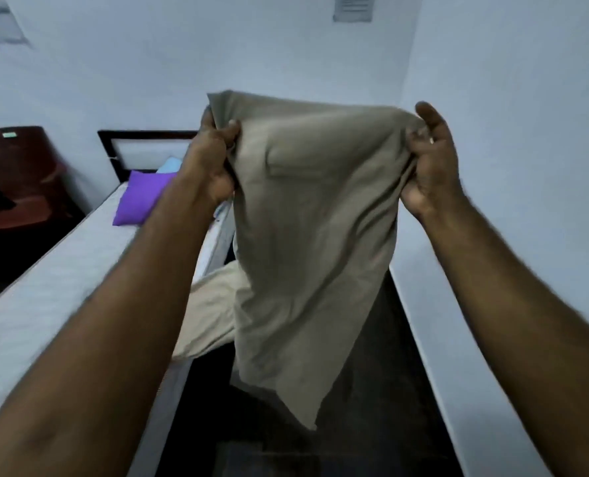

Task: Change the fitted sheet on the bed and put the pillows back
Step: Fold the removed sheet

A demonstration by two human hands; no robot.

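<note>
I hold a beige fitted sheet (313, 215) up in front of me, its lower part hanging down toward the dark floor. My left hand (215, 156) grips its upper left edge, and my right hand (430, 160) pinches its upper right edge. More beige cloth (210, 315) trails down beside the bed. The bare white mattress (45, 287) lies at the left. A purple pillow (141, 197) rests near the headboard (141, 146), with a light blue pillow (170, 165) behind it.
A dark floor strip (372, 390) runs between the bed and the white wall (510, 166) on the right. A dark reddish-brown chair (17, 180) stands at the far left beside the bed.
</note>
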